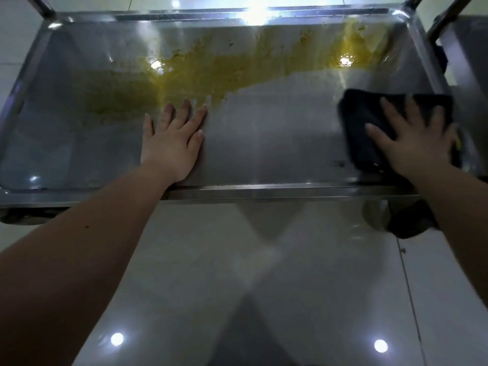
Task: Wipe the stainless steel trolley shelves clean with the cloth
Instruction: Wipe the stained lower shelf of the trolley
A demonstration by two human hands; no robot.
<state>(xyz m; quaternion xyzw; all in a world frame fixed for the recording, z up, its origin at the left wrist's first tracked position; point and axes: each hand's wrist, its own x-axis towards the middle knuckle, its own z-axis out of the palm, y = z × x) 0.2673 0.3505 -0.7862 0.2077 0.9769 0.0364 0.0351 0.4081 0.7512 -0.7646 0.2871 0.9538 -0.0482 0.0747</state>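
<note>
Beneath the right fingers (394, 115) lies the cloth (360, 112).

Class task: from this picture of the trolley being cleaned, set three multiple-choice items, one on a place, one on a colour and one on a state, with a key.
1. Where on the stainless steel trolley shelf does the black folded cloth lie?
A near right end; B far left corner; C centre.
2. What colour is the greasy smear across the shelf's far half?
A red; B yellow; C blue.
3. How is the left hand?
A flat on the shelf, fingers straight; B clenched in a fist; C gripping the cloth.

Key:
1 A, the cloth sits under the right hand by the right edge.
2 B, the film is yellow-olive.
3 A, its palm lies flat on the steel.
</note>
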